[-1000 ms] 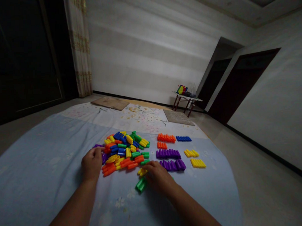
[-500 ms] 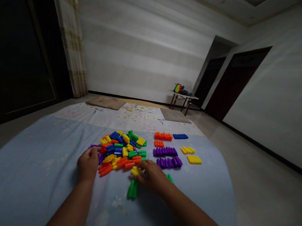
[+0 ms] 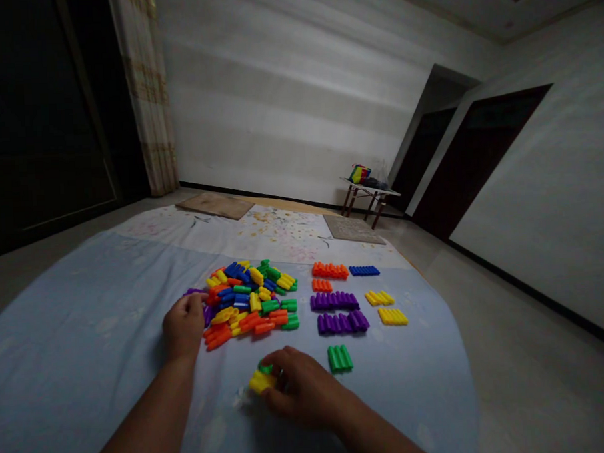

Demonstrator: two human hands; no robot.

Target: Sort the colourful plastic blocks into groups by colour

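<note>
My right hand (image 3: pixel 303 390) is low over the cloth in front of the pile, its fingers closed round a yellow plastic building block (image 3: pixel 261 382). A green block (image 3: pixel 265 367) shows just behind the yellow one at the fingertips; whether it is gripped too, I cannot tell. My left hand (image 3: pixel 183 325) rests at the left edge of a mixed pile of bullet-shaped blocks (image 3: pixel 255 300), fingers curled in beside purple blocks (image 3: pixel 208 315). What those fingers hold, if anything, is hidden. To the right of my right hand lies a green row of joined blocks (image 3: pixel 340 358).
Right of the pile lie orange rows (image 3: pixel 330 271), purple rows (image 3: pixel 342 322), a blue row (image 3: pixel 364 270) and yellow rows (image 3: pixel 393 316). A blue floral cloth (image 3: pixel 110 315) covers the table. Two flat boards (image 3: pixel 216 205) lie at its far edge; a small side table (image 3: pixel 370 187) stands beyond.
My right hand has moved toward me and slightly left with the yellow block, to where the green block lay. The green row at right is now uncovered. My left hand stays by the pile.
</note>
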